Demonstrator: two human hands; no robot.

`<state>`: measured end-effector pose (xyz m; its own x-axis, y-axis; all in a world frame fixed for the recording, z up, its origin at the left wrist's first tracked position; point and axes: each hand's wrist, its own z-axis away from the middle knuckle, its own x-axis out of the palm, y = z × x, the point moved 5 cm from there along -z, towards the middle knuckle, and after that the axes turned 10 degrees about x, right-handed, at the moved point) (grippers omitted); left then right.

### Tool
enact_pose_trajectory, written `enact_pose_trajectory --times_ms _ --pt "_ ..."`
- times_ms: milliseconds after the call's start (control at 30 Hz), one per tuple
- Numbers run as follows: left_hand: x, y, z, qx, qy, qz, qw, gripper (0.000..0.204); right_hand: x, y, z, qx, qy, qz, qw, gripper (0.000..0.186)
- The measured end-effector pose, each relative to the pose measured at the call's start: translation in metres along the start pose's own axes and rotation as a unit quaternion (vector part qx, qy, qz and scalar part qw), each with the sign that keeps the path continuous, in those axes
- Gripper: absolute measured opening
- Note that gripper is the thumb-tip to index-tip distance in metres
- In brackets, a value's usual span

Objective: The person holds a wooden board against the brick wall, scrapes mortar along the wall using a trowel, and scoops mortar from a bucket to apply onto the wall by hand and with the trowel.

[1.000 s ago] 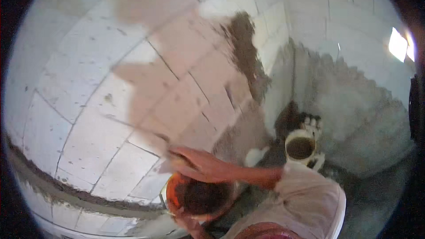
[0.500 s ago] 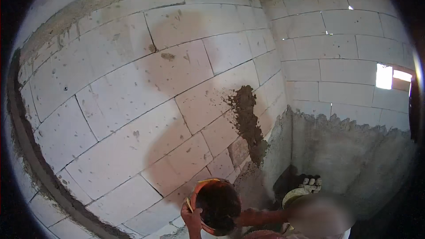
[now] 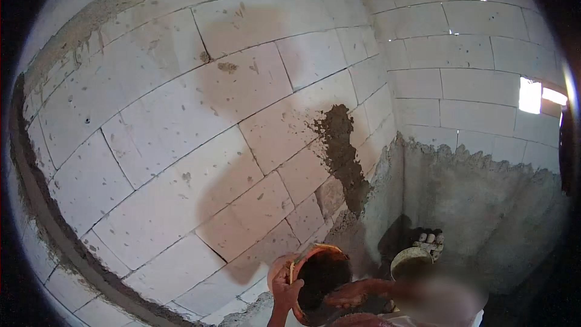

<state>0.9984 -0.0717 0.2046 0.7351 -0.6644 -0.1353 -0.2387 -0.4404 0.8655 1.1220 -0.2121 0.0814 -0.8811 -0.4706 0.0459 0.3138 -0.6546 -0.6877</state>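
Observation:
My left hand (image 3: pixel 287 290) is closed on the left rim of an orange bucket (image 3: pixel 278 267), its thumb near a yellow strip at the edge. The bucket tilts so that its mouth shows, with dark wet mortar (image 3: pixel 324 272) inside. My right hand (image 3: pixel 348 295) reaches across from the right into the mouth, fingers stretched out low over the mortar. A blurred patch hides the rest of that arm. In front of the bucket, a thick streak of fresh mortar (image 3: pixel 340 145) sticks to the pale block wall (image 3: pixel 224 163).
Grey plaster (image 3: pixel 478 200) covers the lower right wall. Near the corner stand a pale round container (image 3: pixel 408 260) and several whitish finger-like shapes (image 3: pixel 431 239), whose kind I cannot tell. A dark mortar strip (image 3: pixel 54 230) runs down the left. Small openings (image 3: pixel 530 95) let light through at right.
The bucket and my left hand have shifted right. More of my right hand now shows inside the bucket's mouth. The whole view has tipped slightly downward; the streak on the wall looks the same.

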Motion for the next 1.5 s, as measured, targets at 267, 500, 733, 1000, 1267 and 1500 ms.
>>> enact_pose_trajectory --times_ms 267,500,733,1000,1267,1500 --pt "-0.041 -0.072 0.016 -0.1 0.329 0.173 0.923 0.021 0.024 0.022 -0.004 -0.269 -0.505 -0.578 0.582 0.05" --pt "-0.113 -0.157 0.082 -0.087 0.307 0.315 0.894 0.053 -0.043 -0.004 0.179 -0.523 0.175 -0.533 0.642 0.044" --pt "-0.155 -0.125 0.176 -0.124 0.441 0.13 0.879 0.058 -0.1 -0.019 0.363 -0.487 0.801 -0.296 0.185 0.051" --pt "-0.171 -0.071 0.247 -0.17 0.519 -0.17 0.82 0.053 -0.34 -0.1 0.268 -0.123 0.91 -0.091 0.385 0.057" --pt "-0.169 -0.038 0.343 -0.298 0.564 -0.227 0.736 0.05 0.048 -0.304 0.082 -0.593 0.308 0.057 0.741 0.053" --pt "-0.042 -0.028 0.553 -0.352 0.687 -0.287 0.567 0.023 0.06 -0.145 -0.046 -0.263 0.169 0.152 0.938 0.048"
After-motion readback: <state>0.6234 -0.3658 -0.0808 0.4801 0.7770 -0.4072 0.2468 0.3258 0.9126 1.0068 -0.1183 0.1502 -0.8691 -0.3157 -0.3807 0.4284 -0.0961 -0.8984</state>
